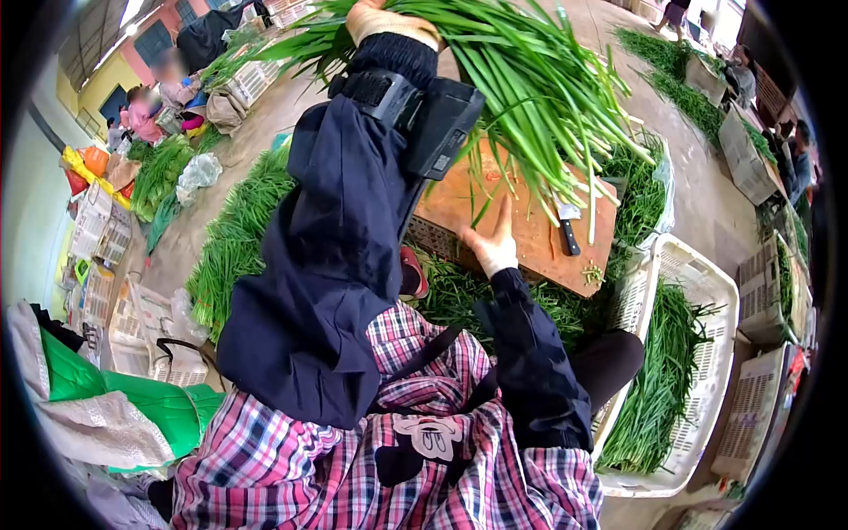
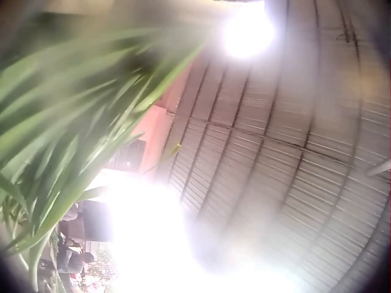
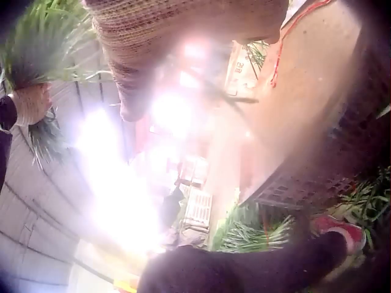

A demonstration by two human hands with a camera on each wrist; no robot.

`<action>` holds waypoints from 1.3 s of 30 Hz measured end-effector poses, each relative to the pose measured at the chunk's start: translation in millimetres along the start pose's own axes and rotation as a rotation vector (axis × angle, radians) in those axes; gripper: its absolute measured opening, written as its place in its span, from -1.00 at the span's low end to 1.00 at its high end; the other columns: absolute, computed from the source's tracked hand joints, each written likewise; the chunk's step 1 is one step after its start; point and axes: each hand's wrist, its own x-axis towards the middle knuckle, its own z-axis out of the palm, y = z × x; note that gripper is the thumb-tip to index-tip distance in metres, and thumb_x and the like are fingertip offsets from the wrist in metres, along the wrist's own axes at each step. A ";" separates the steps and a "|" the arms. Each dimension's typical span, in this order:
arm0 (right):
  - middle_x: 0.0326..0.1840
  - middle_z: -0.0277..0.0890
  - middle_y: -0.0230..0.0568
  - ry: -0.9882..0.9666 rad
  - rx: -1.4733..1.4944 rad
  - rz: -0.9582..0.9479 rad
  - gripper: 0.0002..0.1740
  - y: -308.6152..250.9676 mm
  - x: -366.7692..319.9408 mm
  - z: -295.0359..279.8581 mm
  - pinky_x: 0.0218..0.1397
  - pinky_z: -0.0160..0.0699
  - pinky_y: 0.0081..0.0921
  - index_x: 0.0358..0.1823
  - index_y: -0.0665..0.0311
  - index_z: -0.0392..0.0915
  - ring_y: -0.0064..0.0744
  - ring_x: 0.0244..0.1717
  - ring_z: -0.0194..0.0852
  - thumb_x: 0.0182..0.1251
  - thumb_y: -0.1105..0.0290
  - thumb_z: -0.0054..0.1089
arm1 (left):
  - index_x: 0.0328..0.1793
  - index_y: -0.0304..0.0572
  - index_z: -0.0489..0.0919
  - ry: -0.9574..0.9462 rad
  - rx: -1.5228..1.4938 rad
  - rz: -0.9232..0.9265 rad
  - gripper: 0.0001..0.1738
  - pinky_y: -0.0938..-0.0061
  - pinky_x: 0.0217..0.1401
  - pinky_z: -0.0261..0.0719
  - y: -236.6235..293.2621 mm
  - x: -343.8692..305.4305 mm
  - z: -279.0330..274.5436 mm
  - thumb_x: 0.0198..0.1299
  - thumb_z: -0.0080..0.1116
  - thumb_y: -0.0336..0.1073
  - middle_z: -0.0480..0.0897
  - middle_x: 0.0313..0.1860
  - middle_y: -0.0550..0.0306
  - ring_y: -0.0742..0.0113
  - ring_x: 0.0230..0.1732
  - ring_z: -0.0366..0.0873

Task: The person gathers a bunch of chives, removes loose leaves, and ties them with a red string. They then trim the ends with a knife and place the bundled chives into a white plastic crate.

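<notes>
My left hand (image 1: 389, 25), in a cream knit glove, grips a large bunch of garlic chives (image 1: 530, 79) up at the top of the head view. Their long flat leaves fan out on both sides, with the pale stalk ends hanging over the wooden board (image 1: 548, 252). In the left wrist view the leaves (image 2: 79, 116) fill the left side. My right hand (image 1: 495, 247) is held at the board's near edge, thumb and forefinger spread, nothing in it; its knit glove (image 3: 183, 36) shows close up in the right wrist view. A knife (image 1: 570, 237) with a black handle lies on the board.
A white crate (image 1: 693, 265) with cut greens stands at my right. Heaps of chives (image 1: 234, 238) lie left of me, and more greens (image 1: 495, 305) lie below the board. Other people (image 1: 146, 119) sit among greens and crates farther back.
</notes>
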 end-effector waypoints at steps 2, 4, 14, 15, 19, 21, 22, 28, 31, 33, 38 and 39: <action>0.45 0.10 0.19 0.030 0.264 0.016 0.23 -17.6 10.7 12.0 0.42 0.16 -0.33 0.52 0.38 -0.07 -0.07 0.42 0.09 -0.13 0.17 0.55 | 0.28 -0.81 0.16 -0.099 0.017 -0.030 -0.14 -0.02 0.41 0.26 4.1 8.2 6.4 0.33 -0.18 0.10 0.28 0.24 -0.80 -0.41 0.24 0.37; 0.23 0.43 0.02 0.115 0.563 -0.091 -0.02 -21.7 16.3 25.9 0.09 0.56 -0.37 0.46 0.34 0.13 -0.26 0.09 0.51 0.03 0.24 0.48 | 0.18 -0.75 0.26 -0.222 -0.054 -0.039 -0.27 -0.03 0.34 0.36 -4.1 -22.1 56.8 0.34 -0.17 0.03 0.37 0.18 -0.74 -0.39 0.14 0.45; -0.52 0.43 -0.45 0.003 0.325 0.086 -0.71 36.0 -53.1 -14.6 -0.38 0.29 -0.66 -0.21 0.35 0.52 -0.63 -0.48 0.27 0.50 0.24 0.00 | -0.44 -0.11 0.48 0.067 -0.119 0.133 -0.58 0.06 -0.29 0.53 -45.0 -66.8 140.5 0.19 -0.09 0.08 0.58 -0.56 -0.14 -0.10 -0.42 0.57; -0.52 0.45 -0.38 -0.011 0.228 0.091 -0.71 51.1 -60.9 -20.5 -0.36 0.32 -0.62 -0.22 0.34 0.53 -0.60 -0.48 0.30 0.49 0.25 0.00 | -0.47 -0.10 0.48 0.016 -0.157 0.173 -0.58 0.07 -0.30 0.54 -44.4 -62.2 134.9 0.20 -0.10 0.07 0.58 -0.58 -0.11 -0.08 -0.44 0.57; -0.41 0.60 -0.08 -0.322 -0.464 0.230 -0.60 88.0 -87.3 -44.7 -0.14 0.52 -0.35 -0.19 0.31 0.61 -0.23 -0.32 0.57 0.42 0.08 0.06 | -0.45 -0.09 0.40 0.236 -0.221 0.195 -0.63 0.08 -0.26 0.51 -40.8 -75.5 158.5 0.18 -0.07 0.03 0.55 -0.55 -0.07 -0.08 -0.44 0.53; 0.00 0.62 0.01 -0.651 -0.833 0.330 -0.38 79.5 -86.0 -53.8 0.20 0.47 -0.15 0.11 0.23 0.56 0.00 0.13 0.54 0.21 -0.11 0.23 | -0.43 -0.11 0.39 0.272 -0.209 0.201 -0.64 0.09 -0.23 0.52 -40.2 -76.2 161.6 0.17 -0.06 0.02 0.55 -0.53 -0.08 -0.09 -0.40 0.54; 0.11 0.55 0.01 -0.554 -0.867 0.172 -0.29 62.3 -87.1 -56.8 0.27 0.40 -0.15 0.19 0.22 0.48 0.00 0.22 0.46 0.13 -0.11 0.28 | -0.42 -0.12 0.39 0.289 -0.202 0.206 -0.64 0.09 -0.21 0.52 -38.6 -76.8 162.1 0.17 -0.06 0.02 0.56 -0.52 -0.08 -0.09 -0.39 0.55; 0.44 0.22 0.13 -0.148 -0.395 -0.215 0.11 -3.5 -54.6 -25.0 0.48 0.15 -0.17 0.46 0.33 0.14 0.05 0.49 0.10 -0.13 0.05 0.51 | -0.11 -0.37 0.52 0.023 -0.051 0.098 -0.34 0.12 0.01 0.54 -38.4 -69.0 141.7 0.22 -0.25 0.18 0.60 -0.06 -0.50 -0.26 -0.06 0.55; 0.42 0.25 0.20 -0.012 -0.011 -0.169 0.12 -27.0 -31.6 6.9 0.44 0.23 -0.27 0.48 0.30 0.11 0.06 0.44 0.21 -0.11 0.11 0.53 | -0.05 -0.45 0.46 0.138 -0.334 0.317 -0.46 0.05 0.10 0.53 -45.3 -55.9 145.0 0.28 -0.18 0.00 0.61 -0.08 -0.43 -0.26 -0.09 0.58; 0.42 0.26 0.19 0.048 0.165 -0.109 0.15 -49.8 -19.4 20.8 0.42 0.26 -0.32 0.51 0.27 0.05 -0.03 0.43 0.25 -0.09 0.12 0.55 | -0.02 -0.52 0.39 0.198 -0.482 0.519 -0.58 0.00 0.19 0.50 -40.9 -52.4 155.2 0.31 -0.07 -0.17 0.59 -0.10 -0.38 -0.20 -0.07 0.58; 0.25 0.47 0.05 0.079 0.451 -0.099 -0.24 -63.7 24.5 46.2 0.26 0.45 -0.29 0.35 0.43 0.30 -0.20 0.21 0.47 0.18 0.25 0.41 | 0.01 -0.39 0.38 0.348 -0.440 0.520 -0.62 0.04 0.15 0.46 -78.3 -134.3 223.3 0.27 -0.08 -0.17 0.56 -0.14 -0.26 -0.06 -0.06 0.55; -0.02 0.62 -0.05 0.007 0.536 -0.194 -0.51 -79.4 25.5 42.4 0.08 0.57 -0.37 0.08 0.50 0.50 -0.33 -0.02 0.59 0.27 0.27 0.32 | -0.08 -0.34 0.43 0.370 -0.448 0.500 -0.70 0.05 0.07 0.51 -79.2 -134.0 221.8 0.27 -0.07 -0.20 0.59 -0.21 -0.19 -0.02 -0.17 0.56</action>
